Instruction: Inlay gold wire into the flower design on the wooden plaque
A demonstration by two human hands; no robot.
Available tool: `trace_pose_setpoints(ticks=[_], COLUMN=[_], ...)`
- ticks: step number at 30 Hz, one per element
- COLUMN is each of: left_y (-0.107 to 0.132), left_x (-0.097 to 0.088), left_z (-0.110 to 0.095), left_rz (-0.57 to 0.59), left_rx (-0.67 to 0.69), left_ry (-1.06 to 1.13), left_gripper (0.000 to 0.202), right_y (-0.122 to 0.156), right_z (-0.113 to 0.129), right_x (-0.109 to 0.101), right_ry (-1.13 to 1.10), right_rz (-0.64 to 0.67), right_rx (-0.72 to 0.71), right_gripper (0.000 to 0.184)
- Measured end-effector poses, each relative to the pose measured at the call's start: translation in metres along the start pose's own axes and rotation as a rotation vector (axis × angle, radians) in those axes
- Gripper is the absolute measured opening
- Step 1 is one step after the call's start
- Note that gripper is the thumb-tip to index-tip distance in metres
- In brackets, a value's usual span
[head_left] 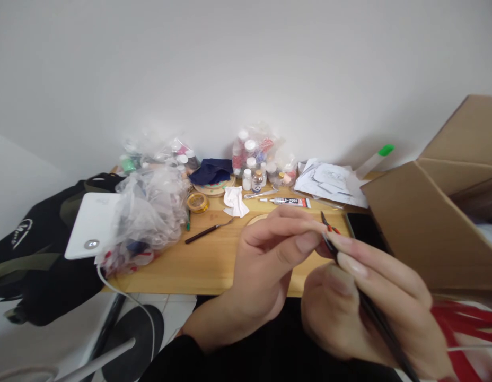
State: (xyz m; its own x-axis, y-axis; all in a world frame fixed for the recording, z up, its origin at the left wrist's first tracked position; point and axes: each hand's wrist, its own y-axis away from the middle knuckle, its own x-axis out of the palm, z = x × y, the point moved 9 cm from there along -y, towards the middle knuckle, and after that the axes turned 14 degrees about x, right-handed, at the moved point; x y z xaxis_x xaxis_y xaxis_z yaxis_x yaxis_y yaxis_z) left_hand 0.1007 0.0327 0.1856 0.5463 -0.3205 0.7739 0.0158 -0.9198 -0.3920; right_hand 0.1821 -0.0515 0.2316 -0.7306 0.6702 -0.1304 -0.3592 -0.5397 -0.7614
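Observation:
My right hand (373, 297) grips a slim black tool (383, 323), pen-like in shape, whose tip points up and left; its exact kind does not show. With thumb and fingers pinched together, my left hand (270, 254) meets that tip. Whatever is between the left fingertips is too small and too covered to name. Both hands are raised over the front of the wooden table (210, 260). Just behind the fingertips lies a dark-tipped tool with red-orange handles (331, 229), partly hidden. A round wooden piece (256, 219) shows behind my left hand.
A dark-handled tool with a metal tip (208, 231), a B-7000 glue tube (291, 202), a crumpled tissue (236, 201) and small bottles (257, 181) lie farther back. Plastic bags (150, 204) crowd the left. At right stand a phone (365, 228) and an open cardboard box (424, 228).

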Motion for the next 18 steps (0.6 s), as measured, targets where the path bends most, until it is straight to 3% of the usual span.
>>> trace_pose_setpoints(ticks=[3, 7, 18], left_y=[0.0004, 0.0006, -0.0017], left_x=[0.0014, 0.0015, -0.001], left_z=[0.003, 0.0025, -0.0065], left_rz=[0.001, -0.008, -0.018], left_rx=[-0.031, -0.028, 0.061], left_ry=[0.019, 0.001, -0.106], left_gripper=[0.003, 0.002, 0.007], right_y=[-0.0022, -0.0018, -0.0039], right_z=[-0.0029, -0.0002, 0.0019], right_x=[-0.0018, -0.005, -0.0064], right_ry=[0.009, -0.019, 0.016], right_rz=[-0.021, -0.073, -0.006], right_rx=[0.049, -0.021, 0.003], right_gripper=[0.051, 0.042, 0.052])
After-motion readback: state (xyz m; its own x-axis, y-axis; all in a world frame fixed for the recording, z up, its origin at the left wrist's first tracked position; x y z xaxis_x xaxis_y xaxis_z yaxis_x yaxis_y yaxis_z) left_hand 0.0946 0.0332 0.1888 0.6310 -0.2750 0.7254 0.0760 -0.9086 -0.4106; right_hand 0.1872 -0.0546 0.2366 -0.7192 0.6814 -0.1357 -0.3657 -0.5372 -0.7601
